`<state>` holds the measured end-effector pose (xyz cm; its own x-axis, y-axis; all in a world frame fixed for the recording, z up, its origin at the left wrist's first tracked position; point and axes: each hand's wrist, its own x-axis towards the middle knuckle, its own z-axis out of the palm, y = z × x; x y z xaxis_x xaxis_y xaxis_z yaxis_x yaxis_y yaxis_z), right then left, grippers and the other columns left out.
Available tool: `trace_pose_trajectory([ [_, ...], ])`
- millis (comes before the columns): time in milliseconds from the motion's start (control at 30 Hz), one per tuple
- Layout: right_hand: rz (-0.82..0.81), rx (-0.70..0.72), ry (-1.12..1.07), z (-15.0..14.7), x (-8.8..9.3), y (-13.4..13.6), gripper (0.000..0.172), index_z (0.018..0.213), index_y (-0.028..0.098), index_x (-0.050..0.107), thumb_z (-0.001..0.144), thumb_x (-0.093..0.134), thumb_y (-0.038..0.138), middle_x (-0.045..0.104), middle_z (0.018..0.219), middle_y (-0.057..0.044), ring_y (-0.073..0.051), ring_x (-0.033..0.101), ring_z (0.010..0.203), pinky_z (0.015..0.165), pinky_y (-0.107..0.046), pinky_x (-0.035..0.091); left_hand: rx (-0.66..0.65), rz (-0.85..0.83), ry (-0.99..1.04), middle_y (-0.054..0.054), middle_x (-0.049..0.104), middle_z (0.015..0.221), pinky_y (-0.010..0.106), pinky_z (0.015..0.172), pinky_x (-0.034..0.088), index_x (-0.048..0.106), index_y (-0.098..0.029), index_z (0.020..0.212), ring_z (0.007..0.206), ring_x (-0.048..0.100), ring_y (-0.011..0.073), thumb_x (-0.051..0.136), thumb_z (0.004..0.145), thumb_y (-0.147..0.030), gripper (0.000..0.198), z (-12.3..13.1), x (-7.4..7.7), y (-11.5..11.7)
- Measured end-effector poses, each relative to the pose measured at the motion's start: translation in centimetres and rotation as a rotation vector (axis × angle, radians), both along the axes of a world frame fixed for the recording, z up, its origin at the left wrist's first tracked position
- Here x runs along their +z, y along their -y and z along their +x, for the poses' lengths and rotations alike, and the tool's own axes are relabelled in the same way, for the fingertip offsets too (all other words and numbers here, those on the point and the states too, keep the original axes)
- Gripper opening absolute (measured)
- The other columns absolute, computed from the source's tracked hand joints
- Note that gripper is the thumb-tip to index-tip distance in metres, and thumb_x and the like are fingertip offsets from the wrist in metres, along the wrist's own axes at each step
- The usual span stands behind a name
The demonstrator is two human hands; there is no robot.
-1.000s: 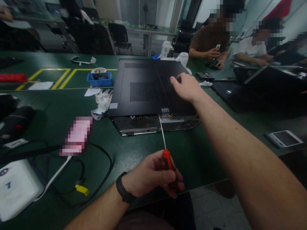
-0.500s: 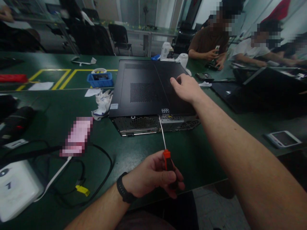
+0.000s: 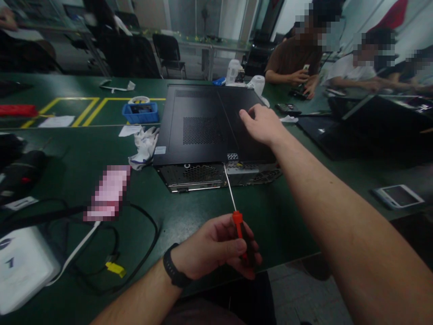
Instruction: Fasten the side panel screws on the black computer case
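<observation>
A black computer case (image 3: 199, 131) lies on its side on the green table, its rear panel facing me. My left hand (image 3: 223, 250) is closed around the red-and-black handle of a screwdriver (image 3: 239, 228). The screwdriver's thin shaft reaches up to the rear panel's top edge, near the middle; the exact seat of the tip is too small to make out. On the right part of the case's top rests my right hand (image 3: 262, 124), thumb stretched out and holding nothing. Its other fingers are partly hidden behind the hand.
White gloves (image 3: 145, 146) and a blue bin (image 3: 140, 113) sit left of the case. Cables with a yellow tag (image 3: 115, 269), a pink item (image 3: 110, 189) and a white box (image 3: 25, 268) lie nearer. Another phone-like device (image 3: 399, 196) is at right; co-workers sit beyond.
My left hand has rolled slightly around the screwdriver handle, whose end shifted a little to the right. My right hand and the computer case stay put.
</observation>
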<state>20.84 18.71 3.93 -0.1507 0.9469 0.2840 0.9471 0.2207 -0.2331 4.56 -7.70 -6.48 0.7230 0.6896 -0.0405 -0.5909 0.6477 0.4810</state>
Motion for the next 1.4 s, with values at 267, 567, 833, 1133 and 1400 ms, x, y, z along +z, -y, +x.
trace_pose_trajectory([
  [267,0.017,-0.001,-0.006,0.1,-0.2,0.0,0.068,0.123,0.011,0.067,0.102,0.035,0.067,0.068,0.127,-0.023,-0.042,0.062,0.124,0.105,-0.056,0.046,0.004,0.039,0.003,0.007,0.077,0.099,0.028,0.065,0.066,0.060,-0.018,0.106,0.089,0.079,0.0205,0.081,0.088,-0.030,0.030,0.1,-0.5,0.0],
  [567,0.011,-0.007,-0.006,0.0,0.0,0.0,0.065,0.124,0.010,0.067,0.102,0.038,0.064,0.068,0.128,-0.023,-0.040,0.061,0.125,0.106,-0.055,0.046,-0.012,-0.014,0.003,0.007,0.075,0.101,0.031,0.074,0.068,0.070,-0.015,0.110,0.094,0.078,0.0207,0.083,0.085,-0.023,0.029,0.0,0.3,0.1],
  [833,0.009,-0.003,0.005,0.1,-0.1,0.0,0.068,0.125,0.010,0.066,0.102,0.034,0.066,0.068,0.130,-0.023,-0.041,0.061,0.127,0.108,-0.056,0.046,0.007,0.033,0.028,0.007,0.079,0.097,0.028,0.066,0.067,0.060,-0.017,0.099,0.087,0.080,0.0197,0.084,0.085,-0.026,0.029,0.3,-0.4,0.1],
  [1133,-0.009,-0.003,0.008,0.1,0.0,-0.2,0.073,0.127,0.010,0.066,0.101,0.032,0.069,0.067,0.130,-0.024,-0.042,0.059,0.128,0.108,-0.057,0.044,-0.010,-0.008,0.034,0.009,0.076,0.104,0.033,0.079,0.068,0.070,-0.014,0.113,0.097,0.078,0.0203,0.083,0.085,-0.019,0.031,-0.1,0.5,0.1],
  [1400,-0.004,0.012,-0.016,0.2,-0.1,-0.2,0.076,0.128,0.012,0.066,0.099,0.031,0.073,0.067,0.131,-0.023,-0.042,0.058,0.128,0.108,-0.058,0.044,0.003,0.024,0.011,0.005,0.077,0.096,0.027,0.065,0.066,0.061,-0.017,0.103,0.086,0.079,0.0190,0.085,0.083,-0.022,0.032,0.3,-0.3,0.1],
])
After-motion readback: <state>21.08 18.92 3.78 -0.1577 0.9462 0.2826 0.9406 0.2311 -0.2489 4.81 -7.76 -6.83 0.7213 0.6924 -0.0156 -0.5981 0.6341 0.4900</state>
